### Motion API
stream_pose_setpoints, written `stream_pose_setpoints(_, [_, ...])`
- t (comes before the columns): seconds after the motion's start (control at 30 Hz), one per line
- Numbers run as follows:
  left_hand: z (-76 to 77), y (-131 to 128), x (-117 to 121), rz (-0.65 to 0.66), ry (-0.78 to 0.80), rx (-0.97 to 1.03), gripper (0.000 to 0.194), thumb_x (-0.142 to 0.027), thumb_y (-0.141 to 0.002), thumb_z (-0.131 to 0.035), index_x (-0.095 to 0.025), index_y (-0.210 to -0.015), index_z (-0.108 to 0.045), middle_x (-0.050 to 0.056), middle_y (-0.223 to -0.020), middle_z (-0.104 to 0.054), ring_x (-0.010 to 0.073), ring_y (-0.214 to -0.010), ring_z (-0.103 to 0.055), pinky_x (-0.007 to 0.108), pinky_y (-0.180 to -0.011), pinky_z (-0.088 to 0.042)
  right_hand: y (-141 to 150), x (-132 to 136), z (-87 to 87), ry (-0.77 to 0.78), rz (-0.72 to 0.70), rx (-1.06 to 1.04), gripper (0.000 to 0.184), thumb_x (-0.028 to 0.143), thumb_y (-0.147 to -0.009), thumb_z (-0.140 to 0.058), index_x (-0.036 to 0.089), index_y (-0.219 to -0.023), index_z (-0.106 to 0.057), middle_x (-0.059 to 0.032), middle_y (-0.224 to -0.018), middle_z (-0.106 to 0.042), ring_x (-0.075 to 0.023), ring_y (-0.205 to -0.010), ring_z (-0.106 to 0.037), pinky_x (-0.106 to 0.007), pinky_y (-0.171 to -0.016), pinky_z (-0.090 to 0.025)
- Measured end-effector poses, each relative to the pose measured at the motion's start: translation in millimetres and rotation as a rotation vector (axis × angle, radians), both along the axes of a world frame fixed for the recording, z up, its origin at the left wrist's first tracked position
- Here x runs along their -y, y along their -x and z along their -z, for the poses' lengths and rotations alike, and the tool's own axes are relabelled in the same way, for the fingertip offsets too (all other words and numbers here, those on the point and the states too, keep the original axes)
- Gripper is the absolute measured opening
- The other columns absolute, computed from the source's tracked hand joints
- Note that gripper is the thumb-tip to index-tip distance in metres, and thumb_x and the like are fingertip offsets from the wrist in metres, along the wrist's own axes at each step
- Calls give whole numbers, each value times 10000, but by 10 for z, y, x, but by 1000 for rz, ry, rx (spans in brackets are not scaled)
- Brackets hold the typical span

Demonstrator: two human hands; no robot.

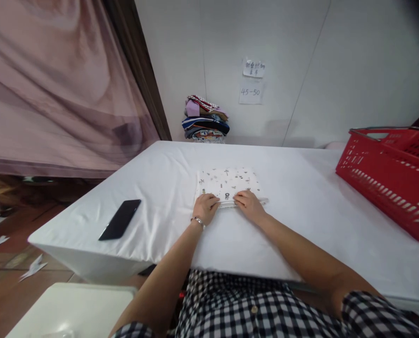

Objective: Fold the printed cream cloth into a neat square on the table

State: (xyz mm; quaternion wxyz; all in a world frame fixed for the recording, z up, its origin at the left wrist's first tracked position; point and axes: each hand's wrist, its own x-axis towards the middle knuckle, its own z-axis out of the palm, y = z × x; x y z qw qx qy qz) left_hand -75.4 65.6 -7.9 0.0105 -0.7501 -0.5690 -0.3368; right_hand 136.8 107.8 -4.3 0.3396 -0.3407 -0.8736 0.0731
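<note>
A white cloth (pixel 226 180) printed with small dark figures lies folded into a rectangle on the table. My left hand (pixel 206 207) closes on the left part of its near edge, fingers bent over the fold. On the right part of that same edge, my right hand (pixel 249 204) pinches the layers between thumb and fingers. A short stretch of layered edge shows between the two hands. The cloth's right near corner sticks out past my right hand. A bracelet sits on my left wrist.
The table (pixel 293 188) wears a white cover. A black phone (pixel 120 219) lies to the left. At the right stands a red plastic basket (pixel 381 178). Behind the far edge rises a stack of folded fabrics (pixel 205 119) by the wall. A white stool-like surface (pixel 72 310) is at lower left.
</note>
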Motion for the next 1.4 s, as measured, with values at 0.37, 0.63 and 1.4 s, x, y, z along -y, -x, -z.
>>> stream_pose_setpoints(0.37, [-28, -53, 51, -24, 33, -18, 242, -301, -848, -448, -253, -858, -685, 44, -899, -622, 178, -926, -504, 344, -827, -381, 10, 39, 36, -6, 31, -86, 246, 245, -882, -417, 206, -854, -658, -69, -874, -611, -200, -836, -515, -358, -757, -393])
stream_pose_setpoints(0.63, [-31, -38, 67, 12, 71, -52, 217, -310, -831, -475, -251, -880, -678, 50, -905, -621, 184, -923, -507, 352, -836, -383, -33, 27, 68, -13, -12, -2, 197, 261, -857, -470, 223, -919, -653, -74, -918, -601, -210, -864, -511, -371, -775, -393])
stream_pose_setpoints(1.4, [-66, -16, 128, -57, 28, -103, 186, -311, -808, -508, -257, -918, -647, 39, -968, -619, 204, -980, -501, 368, -877, -340, -18, 0, 125, -1, 35, -115, 189, 231, -859, -470, 211, -849, -657, -58, -858, -611, -197, -831, -517, -348, -752, -413])
